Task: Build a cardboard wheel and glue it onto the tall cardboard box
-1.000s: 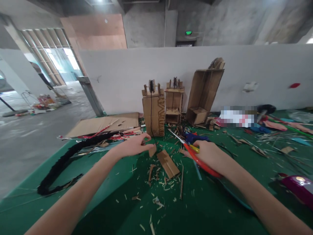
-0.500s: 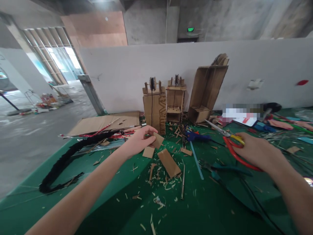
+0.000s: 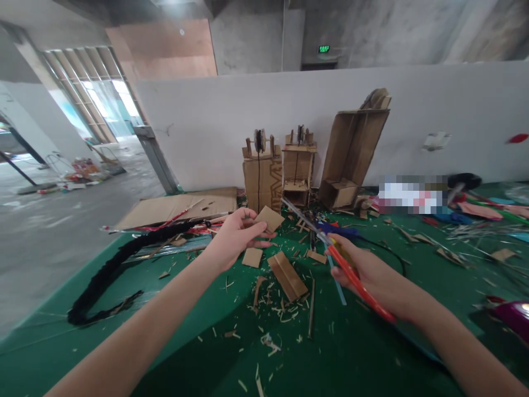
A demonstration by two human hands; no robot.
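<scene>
My left hand point(image 3: 233, 238) holds a small square piece of brown cardboard point(image 3: 269, 218) just above the green table, pinched between thumb and fingers. My right hand point(image 3: 367, 273) grips red-handled scissors point(image 3: 330, 251), whose blades point up and left toward that piece, ending a little to its right. Below the held piece lie another small cardboard square point(image 3: 252, 257) and a longer folded cardboard strip point(image 3: 288, 276), amid many cardboard shavings.
Two small cardboard towers point(image 3: 263, 176) point(image 3: 298, 165) and an open cardboard box point(image 3: 351, 151) stand against the white wall. A thick black braided rope point(image 3: 111, 270), a flat cardboard sheet point(image 3: 173, 209), a blue tool point(image 3: 334, 229) and loose sticks at right lie on the green table point(image 3: 351, 358).
My right hand swung the scissors out to the right, then brought them back to the centre beside the cardboard. My left hand lifted the cardboard piece slightly.
</scene>
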